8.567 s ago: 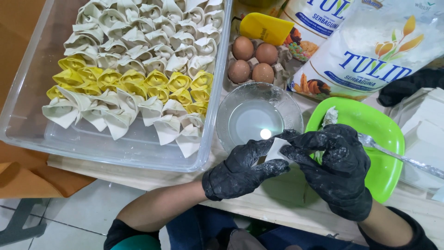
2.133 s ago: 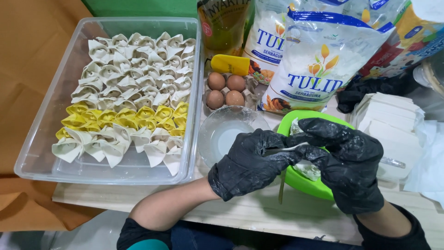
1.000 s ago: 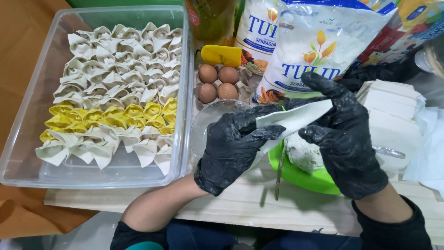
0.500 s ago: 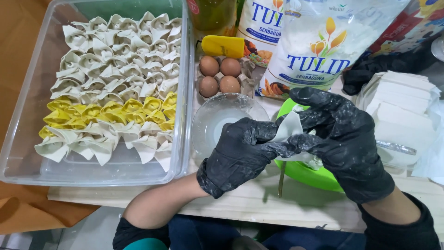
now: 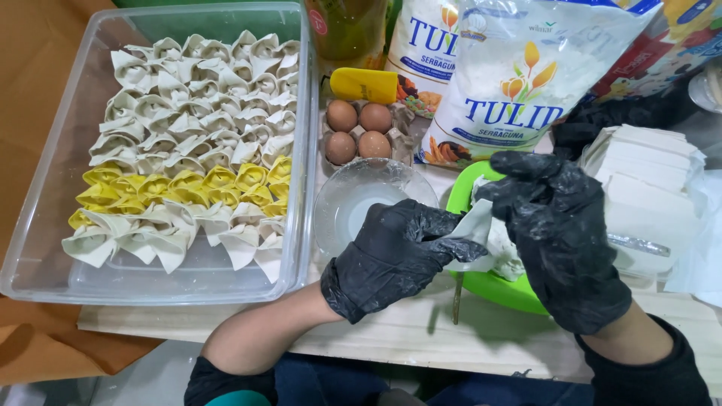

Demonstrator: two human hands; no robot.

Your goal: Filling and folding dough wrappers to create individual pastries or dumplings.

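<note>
Two gloved hands, left hand (image 5: 398, 252) and right hand (image 5: 560, 237), pinched one white wrapper (image 5: 474, 229) over the green plate (image 5: 489, 286). Nearby sat a glass bowl (image 5: 353, 199), eggs (image 5: 358, 129) and a full box (image 5: 45, 263).

A kitchen worktop: eggs (image 5: 358, 129), flour bags (image 5: 526, 75), folded dumplings (image 5: 188, 150) in a tub.

I note the wrapper (image 5: 475, 229), held up flat and open a second ago, is now folded between my left hand (image 5: 395, 256) and right hand (image 5: 560, 237), lower over the green bowl (image 5: 500, 286).
</note>
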